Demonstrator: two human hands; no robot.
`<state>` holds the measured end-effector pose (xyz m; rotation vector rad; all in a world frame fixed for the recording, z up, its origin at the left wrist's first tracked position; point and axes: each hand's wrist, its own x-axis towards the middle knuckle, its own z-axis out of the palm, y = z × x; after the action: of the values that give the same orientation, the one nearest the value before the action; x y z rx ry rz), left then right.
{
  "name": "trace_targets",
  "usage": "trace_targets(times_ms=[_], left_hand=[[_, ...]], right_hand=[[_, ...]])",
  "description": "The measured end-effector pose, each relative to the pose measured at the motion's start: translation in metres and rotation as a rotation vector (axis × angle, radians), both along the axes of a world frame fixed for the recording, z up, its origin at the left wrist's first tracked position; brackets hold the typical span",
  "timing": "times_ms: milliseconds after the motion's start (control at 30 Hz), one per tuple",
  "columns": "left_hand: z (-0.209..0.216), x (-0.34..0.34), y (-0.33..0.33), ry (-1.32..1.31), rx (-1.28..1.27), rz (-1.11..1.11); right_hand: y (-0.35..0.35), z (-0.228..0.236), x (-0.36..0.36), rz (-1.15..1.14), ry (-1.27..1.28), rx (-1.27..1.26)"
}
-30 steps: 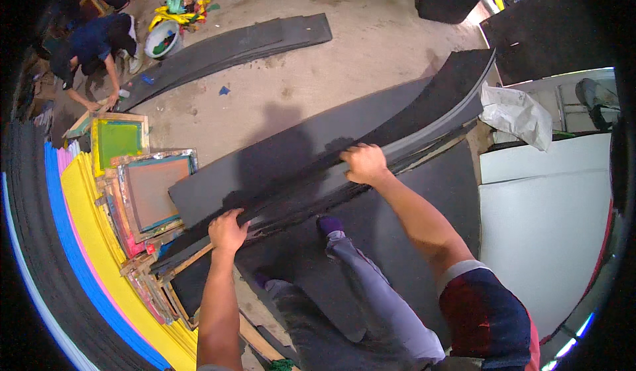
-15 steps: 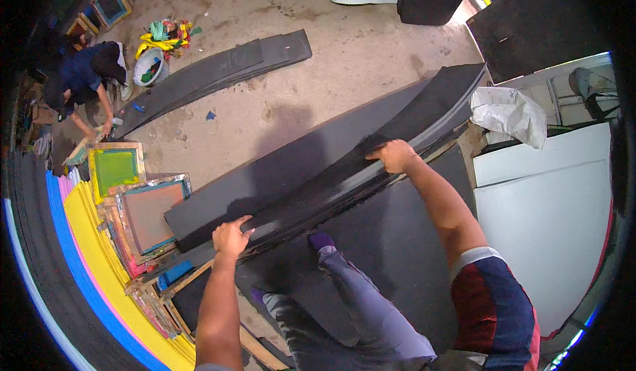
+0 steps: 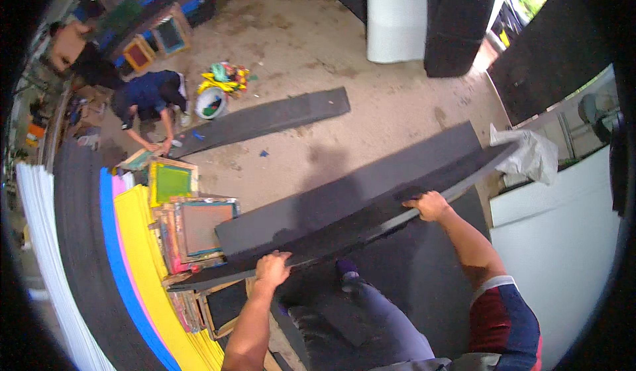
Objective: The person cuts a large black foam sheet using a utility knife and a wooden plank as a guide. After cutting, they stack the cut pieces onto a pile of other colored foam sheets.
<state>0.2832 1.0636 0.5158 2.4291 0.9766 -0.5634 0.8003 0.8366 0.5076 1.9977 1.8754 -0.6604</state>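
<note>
Head view, stained floor (image 3: 384,116), coloured sheets (image 3: 142,238) at left, hands (image 3: 273,269) (image 3: 432,207) pinching a dark strip (image 3: 358,235)

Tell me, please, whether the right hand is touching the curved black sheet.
Touching: the head view shows the right hand closed over the near edge of the curved black sheet, fingers against it.

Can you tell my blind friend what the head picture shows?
A person's left hand and right hand hold a long, curving dark sheet. At left are yellow sheets and paint-smeared frames; farther off, another person crouches near a pale tub.
</note>
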Motion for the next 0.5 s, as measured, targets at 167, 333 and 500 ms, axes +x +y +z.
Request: trace_targets(times_ms=[167, 333, 500], left_hand=[[0.121, -0.006, -0.010, -0.004, 0.034, 0.079], [0.203, -0.092, -0.010, -0.056, 0.190, 0.239], [0.266, -0.210, -0.043, -0.047, 0.249, 0.427]], right_hand=[[-0.004, 0.078, -0.013, -0.067, -0.001, 0.109], [0.059, 0.147, -0.079, 0.043, 0.024, 0.223], [0.128, 0.192, -0.187, 0.222, 0.067, 0.281]])
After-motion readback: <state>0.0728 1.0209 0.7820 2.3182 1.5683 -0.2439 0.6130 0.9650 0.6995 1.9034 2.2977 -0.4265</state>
